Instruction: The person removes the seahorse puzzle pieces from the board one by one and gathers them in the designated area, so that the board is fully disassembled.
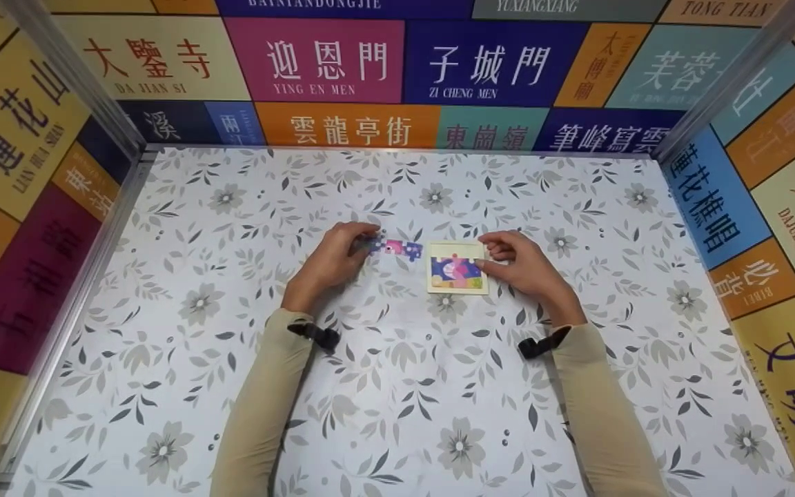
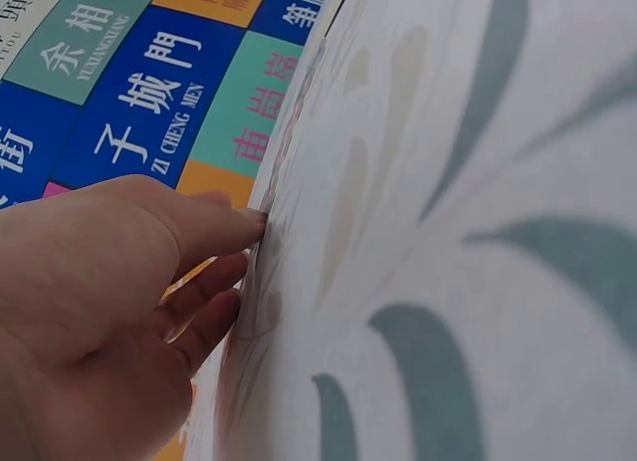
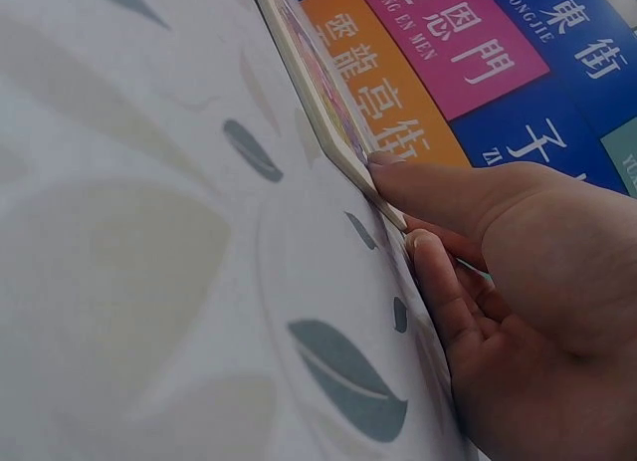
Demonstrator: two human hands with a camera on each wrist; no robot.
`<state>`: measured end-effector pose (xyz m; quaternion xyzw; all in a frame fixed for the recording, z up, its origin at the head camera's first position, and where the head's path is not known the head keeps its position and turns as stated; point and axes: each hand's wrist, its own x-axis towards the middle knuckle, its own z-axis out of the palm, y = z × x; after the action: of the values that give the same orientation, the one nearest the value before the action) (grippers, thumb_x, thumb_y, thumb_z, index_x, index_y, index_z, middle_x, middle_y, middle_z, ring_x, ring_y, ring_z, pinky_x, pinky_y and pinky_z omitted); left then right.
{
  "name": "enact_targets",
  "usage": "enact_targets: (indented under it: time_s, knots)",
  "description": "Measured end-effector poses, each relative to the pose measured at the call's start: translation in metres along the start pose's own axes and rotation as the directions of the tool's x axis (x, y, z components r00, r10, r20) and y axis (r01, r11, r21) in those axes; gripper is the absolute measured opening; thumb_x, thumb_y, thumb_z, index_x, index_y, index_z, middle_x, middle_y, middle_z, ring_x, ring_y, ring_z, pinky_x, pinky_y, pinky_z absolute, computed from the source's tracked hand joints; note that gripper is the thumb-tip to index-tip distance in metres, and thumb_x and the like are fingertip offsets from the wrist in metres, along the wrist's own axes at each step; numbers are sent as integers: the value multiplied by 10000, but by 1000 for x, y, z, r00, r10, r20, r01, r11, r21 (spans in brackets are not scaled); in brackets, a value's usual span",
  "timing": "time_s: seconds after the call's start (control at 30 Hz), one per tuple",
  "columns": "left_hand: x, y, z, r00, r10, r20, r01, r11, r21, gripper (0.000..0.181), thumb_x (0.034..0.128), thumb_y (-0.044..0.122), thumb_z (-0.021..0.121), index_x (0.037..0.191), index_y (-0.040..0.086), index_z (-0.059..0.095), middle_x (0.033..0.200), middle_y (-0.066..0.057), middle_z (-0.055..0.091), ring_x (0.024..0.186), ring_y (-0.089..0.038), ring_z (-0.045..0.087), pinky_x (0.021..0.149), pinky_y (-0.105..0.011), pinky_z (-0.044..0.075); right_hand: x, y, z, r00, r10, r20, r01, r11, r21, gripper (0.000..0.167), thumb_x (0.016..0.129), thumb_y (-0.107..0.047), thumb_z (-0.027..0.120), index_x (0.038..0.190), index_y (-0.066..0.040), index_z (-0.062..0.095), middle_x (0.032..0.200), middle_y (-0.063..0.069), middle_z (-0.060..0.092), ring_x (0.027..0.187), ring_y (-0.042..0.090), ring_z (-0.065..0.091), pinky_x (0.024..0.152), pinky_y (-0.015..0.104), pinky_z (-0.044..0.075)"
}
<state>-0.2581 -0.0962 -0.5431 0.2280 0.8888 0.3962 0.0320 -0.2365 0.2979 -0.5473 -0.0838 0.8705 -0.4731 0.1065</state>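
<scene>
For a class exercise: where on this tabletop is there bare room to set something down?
Free: the floral tabletop between the sleeves, and along the lettered back wall. Crowded: the row of left hand, jigsaw pieces, puzzle frame and right hand.

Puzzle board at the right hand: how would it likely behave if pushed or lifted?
The puzzle board looks stiff, its edge straight in the right wrist view. Thin and flat, it would probably slide rather than roll. A bare strip lies beyond the picture pieces inside, so tilting might let them shift.
</scene>
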Motion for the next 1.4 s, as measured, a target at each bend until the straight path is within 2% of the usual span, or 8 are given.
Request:
enact_targets:
  time_s: [0.2, 0.33, 0.77, 1.03, 1.17, 1.3, 1.4]
  knots:
    - [1, 1, 1, 1000, 23, 14, -23, 1000, -12, 446, 1004, -21, 656, 1447, 29, 665, 1358, -171, 719, 1273, -348, 646, 1134, -494, 499, -1, -1, -1, 999, -31, -12, 31, 999, -16, 534, 977, -247, 827, 1457, -91, 654, 1329, 165, 618, 1154, 253, 621, 984, 215, 492]
    - [0, 2, 1, 999, 36, 25, -36, 999, -12, 447, 994, -23, 663, 1437, 39, 677, 1345, -162, 726, 1249, -349, 650, 1108, -505, 503, -2, -1, 0, 1000, -24, -13, 24, 999, -22, 528, 979, -249, 825, 1456, -99, 654, 1313, 140, 621, 1139, 226, 621, 952, 160, 487]
    - [0, 1, 1, 998, 49, 43, -48, 999, -10, 409, 1013, -2, 668, 1419, 38, 690, 1360, -145, 734, 1269, -325, 670, 1129, -480, 514, -1, -1, 0, 1000, -3, -15, 3, 1000, -15, 536, 975, -296, 829, 1457, -133, 661, 1321, 135, 627, 1147, 230, 628, 972, 210, 499]
    - [0, 3, 0, 998, 21, 58, -19, 999, -35, 424, 1017, 3, 664, 1440, 38, 675, 1350, -151, 725, 1254, -317, 671, 1114, -465, 522, -2, -2, 0, 1000, -21, -9, 21, 1000, 1, 544, 980, -284, 825, 1469, -122, 649, 1338, 143, 625, 1163, 242, 621, 1012, 268, 499]
    - [0, 4, 0, 999, 11, 40, -10, 999, -38, 423, 1008, 2, 672, 1430, 33, 679, 1325, -163, 720, 1219, -325, 670, 1087, -467, 527, -3, -3, 0, 1000, -27, -10, 27, 1000, 0, 546, 977, -281, 828, 1466, -116, 650, 1333, 138, 630, 1161, 245, 622, 1017, 285, 499]
    - [1, 10, 2, 999, 39, 10, -39, 999, -19, 391, 1001, 34, 698, 1393, 25, 704, 1311, -166, 734, 1216, -346, 663, 1092, -476, 515, -3, -3, 1, 1000, -21, -12, 21, 1000, -6, 547, 979, -282, 826, 1468, -114, 649, 1328, 142, 628, 1161, 251, 626, 1013, 279, 498]
    - [4, 18, 8, 997, 79, 11, -79, 997, -8, 373, 996, 71, 731, 1366, 23, 723, 1305, -158, 748, 1229, -356, 658, 1109, -480, 501, -2, -2, 0, 1000, -17, -16, 17, 1000, -10, 551, 980, -281, 825, 1473, -114, 646, 1331, 146, 625, 1166, 255, 627, 1012, 273, 499]
